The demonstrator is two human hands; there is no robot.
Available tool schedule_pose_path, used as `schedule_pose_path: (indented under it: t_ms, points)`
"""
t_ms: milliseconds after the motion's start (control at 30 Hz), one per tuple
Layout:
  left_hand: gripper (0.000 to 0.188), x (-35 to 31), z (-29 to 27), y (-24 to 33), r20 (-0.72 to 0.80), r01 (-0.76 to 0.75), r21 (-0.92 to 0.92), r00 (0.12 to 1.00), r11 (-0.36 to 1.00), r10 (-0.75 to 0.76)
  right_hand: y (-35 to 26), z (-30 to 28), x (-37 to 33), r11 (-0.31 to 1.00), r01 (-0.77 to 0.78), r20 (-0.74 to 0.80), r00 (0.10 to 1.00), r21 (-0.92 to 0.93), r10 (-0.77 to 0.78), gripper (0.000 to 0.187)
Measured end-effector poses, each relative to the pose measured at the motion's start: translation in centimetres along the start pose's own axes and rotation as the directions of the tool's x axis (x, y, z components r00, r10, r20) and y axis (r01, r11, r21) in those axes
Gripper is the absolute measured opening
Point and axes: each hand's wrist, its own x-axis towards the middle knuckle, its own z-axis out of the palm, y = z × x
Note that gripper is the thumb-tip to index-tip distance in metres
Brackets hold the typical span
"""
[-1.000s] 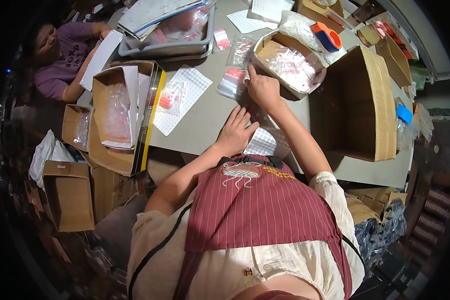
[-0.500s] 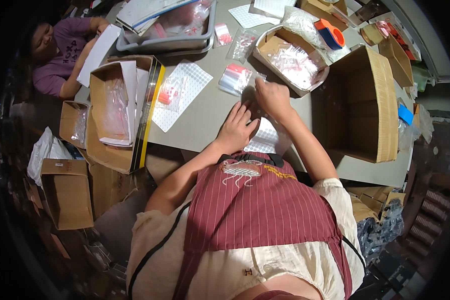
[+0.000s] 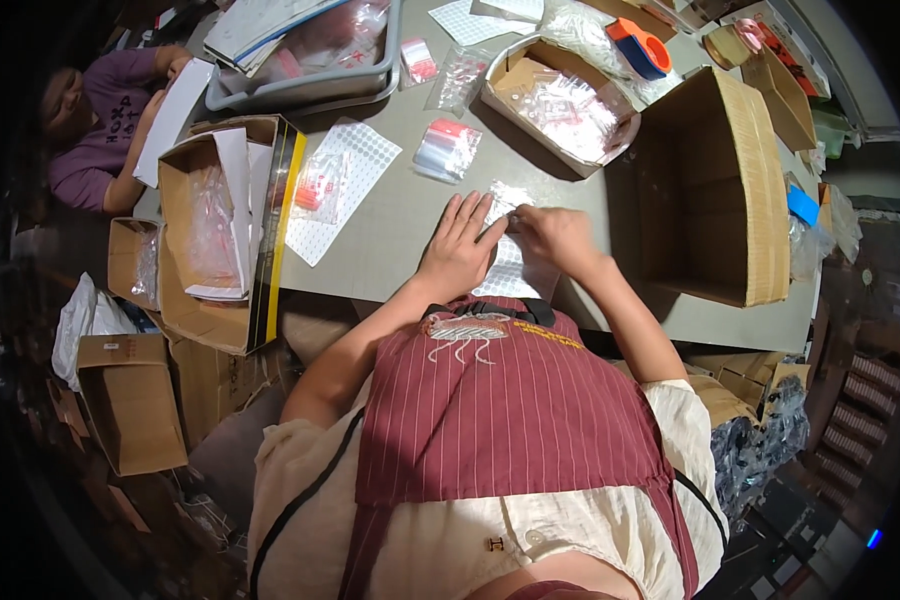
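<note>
My left hand lies flat with fingers stretched out, its fingertips on the tabletop beside a sheet of round dot stickers. Close to its thumb, my right hand is closed in a pinch over the sheet's upper part. Whatever sits between those fingertips is too small to make out. Just beyond the hands is a shiny clear plastic piece, partly covered by them. A stack of small clear zip bags with red tops rests farther up the table.
An open carton stands at right. Beyond my hands is a shallow box of small clear bags. At left are a box with plastic bags and another sticker sheet. A grey bin stands far left, near another person.
My right hand has come down from beside the zip-bag stack to the sticker sheet, close to my left thumb. My left hand stays flat. The whole view has shifted slightly.
</note>
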Motion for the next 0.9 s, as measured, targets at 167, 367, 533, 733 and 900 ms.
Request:
schedule_pose_path:
  t_ms: [167,367,533,733,900]
  points:
    - [0.038,0.2,-0.2,0.2,-0.019,0.010,-0.044,1.000,0.999,-0.011,1.8,-2.0,3.9,0.316,-0.429,0.361,0.898,0.846,0.253,0.022]
    - [0.034,0.1,-0.1,0.1,-0.020,0.005,-0.060,1.000,0.998,-0.006,1.8,0.6,4.1,0.283,-0.372,0.383,0.923,0.884,0.015,0.042]
    - [0.033,0.1,-0.1,0.0,-0.042,0.002,-0.064,0.999,0.998,-0.005,0.5,-0.2,4.0,0.653,-0.192,0.218,0.975,0.732,0.041,0.046]
    - [0.034,0.0,-0.1,-0.3,0.026,-0.009,-0.022,1.000,1.000,0.010,-1.1,0.8,3.5,0.915,0.150,-0.106,0.987,0.375,-0.119,0.041]
    - [0.038,0.4,-0.4,0.1,-0.027,-0.005,-0.074,1.000,0.997,0.003,1.0,1.1,3.7,0.933,-0.117,-0.017,0.991,0.340,0.130,0.045]
